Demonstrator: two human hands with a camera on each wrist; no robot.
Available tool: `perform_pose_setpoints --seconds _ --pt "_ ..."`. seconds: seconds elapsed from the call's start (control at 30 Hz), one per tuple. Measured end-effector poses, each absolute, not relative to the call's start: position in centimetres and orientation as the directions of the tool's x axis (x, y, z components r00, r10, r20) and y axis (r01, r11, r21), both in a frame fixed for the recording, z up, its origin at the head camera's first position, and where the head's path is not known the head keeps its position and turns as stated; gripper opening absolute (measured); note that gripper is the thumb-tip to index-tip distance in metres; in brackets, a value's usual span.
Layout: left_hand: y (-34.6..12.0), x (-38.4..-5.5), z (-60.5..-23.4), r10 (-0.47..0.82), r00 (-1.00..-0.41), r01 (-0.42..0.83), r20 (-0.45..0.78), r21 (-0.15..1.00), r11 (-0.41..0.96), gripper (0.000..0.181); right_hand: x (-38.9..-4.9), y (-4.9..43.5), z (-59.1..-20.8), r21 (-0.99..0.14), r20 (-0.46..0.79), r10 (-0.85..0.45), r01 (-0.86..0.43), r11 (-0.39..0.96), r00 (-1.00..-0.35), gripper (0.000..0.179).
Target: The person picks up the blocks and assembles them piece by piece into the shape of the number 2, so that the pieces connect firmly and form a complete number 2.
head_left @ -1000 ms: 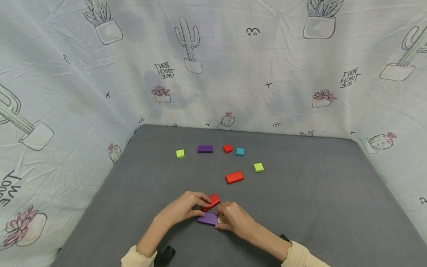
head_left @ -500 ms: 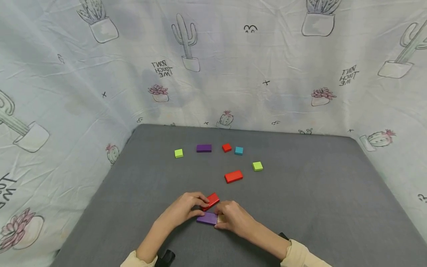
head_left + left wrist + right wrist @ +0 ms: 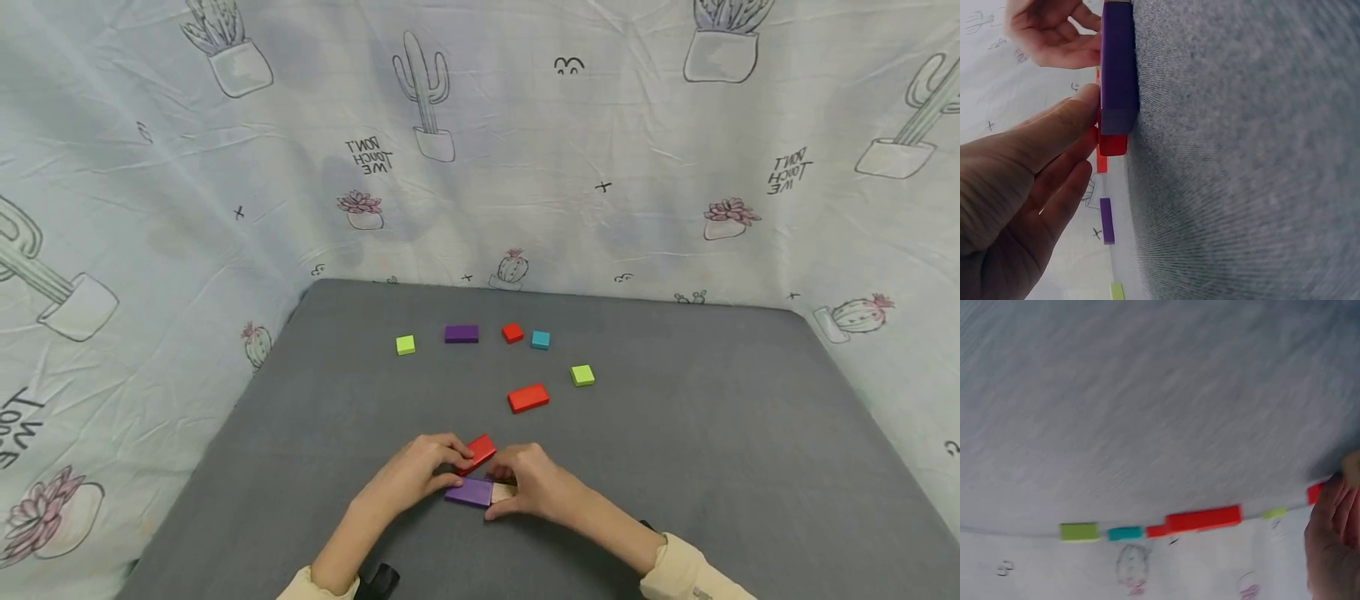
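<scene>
Purple rectangular block (image 3: 468, 492), head view, flat on the grey table (image 3: 712, 467), long axis running left to right, right end tipped slightly toward the person! Left hand (image 3: 408, 473) has its thumb on the block's left part, relaxed fingers apart from it, tips on a slanted red block (image 3: 482, 448) they partly cover. Right hand (image 3: 546, 487) straddles the wooden block (image 3: 503, 492) at the purple one's right end; clamped or loose, I can't tell. Left wrist view: purple runs up the frame, wood sliced by the top edge. Right wrist view: wooden block and right hand cut off at right, blurry.
</scene>
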State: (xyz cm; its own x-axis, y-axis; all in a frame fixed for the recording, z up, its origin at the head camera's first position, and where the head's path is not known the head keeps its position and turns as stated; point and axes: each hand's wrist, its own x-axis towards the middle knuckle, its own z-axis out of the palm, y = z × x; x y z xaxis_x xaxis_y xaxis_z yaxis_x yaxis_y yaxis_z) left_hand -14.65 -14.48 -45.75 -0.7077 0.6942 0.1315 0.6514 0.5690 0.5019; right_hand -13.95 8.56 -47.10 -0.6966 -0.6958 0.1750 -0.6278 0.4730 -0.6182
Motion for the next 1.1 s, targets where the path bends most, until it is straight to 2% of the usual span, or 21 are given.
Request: perform_pose_setpoints --seconds 0.27,0.47,0.67,0.87,0.97,1.1 --pt "-14.4 -14.9 -45.6 0.698 -0.705 0.66 0.124 0.473 0.583 0.019 -16.9 12.4 -44.6 -0.727 0.177 -0.747 -0.596 0.339 -0.641 0.034" --pt "-14.7 -14.7 -46.0 0.708 -0.695 0.675 0.128 0.456 0.58 0.019 -19.4 15.3 -44.1 -0.813 0.221 -0.669 -0.513 0.275 -0.71 0.03" --pt "-14.7 -14.4 -46.3 0.704 -0.698 0.662 0.129 0.491 0.566 0.02 -22.0 17.6 -44.5 -0.877 0.21 -0.61 -0.423 0.227 -0.764 0.028" --pt "-14.7 -14.4 -46.3 0.691 -0.716 0.633 0.104 0.514 0.579 0.022 -24.1 18.7 -45.4 -0.923 0.202 -0.598 -0.356 0.149 -0.775 0.034" --pt "-14.7 -14.4 -46.4 0.689 -0.718 0.632 0.102 0.512 0.582 0.023 -24.9 18.8 -45.9 -0.931 0.164 -0.608 -0.325 0.165 -0.777 0.039" --pt "-14.6 -14.4 -46.4 0.687 -0.72 0.63 0.1 0.51 0.586 0.023 -25.7 18.5 -46.8 -0.914 0.146 -0.644 -0.352 0.203 -0.751 0.044"
